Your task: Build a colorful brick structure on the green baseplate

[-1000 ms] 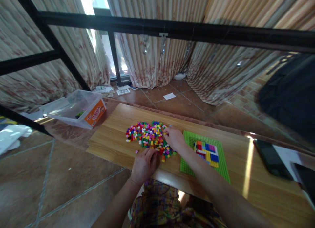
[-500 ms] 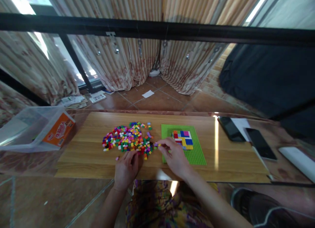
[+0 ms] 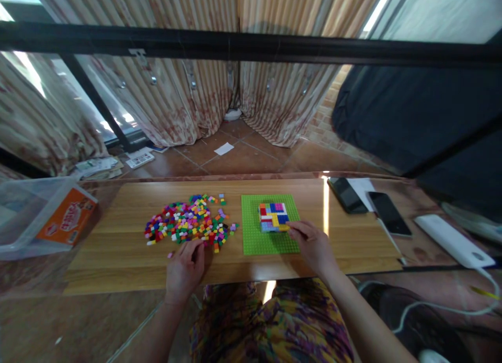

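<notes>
Two bare hands working with toy bricks on a wooden board. The block model, with red, white, yellow and blue showing on top, is standing on a green baseplate, near its middle. The right hand is reaching in from the right, thumb and forefinger drawn together and meeting the model's near right corner; whether a loose brick is sitting between them cannot be told. The left hand is resting at the near edge of the brick pile, fingers curled; whether it is gripping anything cannot be told. A clear box is standing at the far left.

Handling, by judgement: the bricks are probably offering little weight, being stiff, smooth and slightly slippery; opposite side walls are giving the best hold. The model is likely staying rigid under downward pressure yet separating under a sideways pull, so low side walls are suiting the fingers.
</notes>
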Demonstrator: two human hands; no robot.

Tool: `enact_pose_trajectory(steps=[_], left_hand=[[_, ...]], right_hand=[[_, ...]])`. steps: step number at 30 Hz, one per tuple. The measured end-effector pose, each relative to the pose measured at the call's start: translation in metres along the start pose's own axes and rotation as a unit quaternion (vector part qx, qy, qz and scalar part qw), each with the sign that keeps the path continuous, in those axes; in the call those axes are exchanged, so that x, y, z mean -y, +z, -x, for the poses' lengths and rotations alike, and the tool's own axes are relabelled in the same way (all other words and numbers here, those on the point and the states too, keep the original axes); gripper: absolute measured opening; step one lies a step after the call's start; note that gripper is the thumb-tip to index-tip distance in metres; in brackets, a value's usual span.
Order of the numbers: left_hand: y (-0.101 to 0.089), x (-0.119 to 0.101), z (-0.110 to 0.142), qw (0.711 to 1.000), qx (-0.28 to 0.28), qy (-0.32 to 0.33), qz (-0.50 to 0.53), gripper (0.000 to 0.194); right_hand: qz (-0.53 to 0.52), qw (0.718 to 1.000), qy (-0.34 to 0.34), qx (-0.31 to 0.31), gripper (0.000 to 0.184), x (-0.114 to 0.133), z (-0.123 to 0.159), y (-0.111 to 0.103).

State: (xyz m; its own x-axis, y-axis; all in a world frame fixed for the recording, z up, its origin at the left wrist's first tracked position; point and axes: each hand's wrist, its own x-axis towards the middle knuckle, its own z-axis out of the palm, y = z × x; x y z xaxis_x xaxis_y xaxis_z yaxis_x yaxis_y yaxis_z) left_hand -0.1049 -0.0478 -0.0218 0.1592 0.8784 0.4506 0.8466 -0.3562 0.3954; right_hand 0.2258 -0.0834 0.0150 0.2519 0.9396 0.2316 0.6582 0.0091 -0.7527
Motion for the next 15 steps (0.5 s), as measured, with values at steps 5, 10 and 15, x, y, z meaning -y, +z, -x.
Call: enact_pose_trajectory(steps=[5,10,15], left_hand=[[-0.001,-0.001,-0.001,1.000,-0.004,-0.002,-0.006,0.018],[-0.002,-0.003,-0.001,1.000,0.001,-0.005,-0.008,0.019],[-0.002,-0.003,-0.001,1.000,0.006,-0.007,-0.013,0.019]], right_hand=[[0.104,0.992,-0.062,0.023,0.025,0.002,-0.010,0.006],[0.144,0.985,-0.088,0.033,0.021,-0.002,-0.013,0.008],[0.116,0.987,-0.109,0.020,0.021,0.000,-0.015,0.007]])
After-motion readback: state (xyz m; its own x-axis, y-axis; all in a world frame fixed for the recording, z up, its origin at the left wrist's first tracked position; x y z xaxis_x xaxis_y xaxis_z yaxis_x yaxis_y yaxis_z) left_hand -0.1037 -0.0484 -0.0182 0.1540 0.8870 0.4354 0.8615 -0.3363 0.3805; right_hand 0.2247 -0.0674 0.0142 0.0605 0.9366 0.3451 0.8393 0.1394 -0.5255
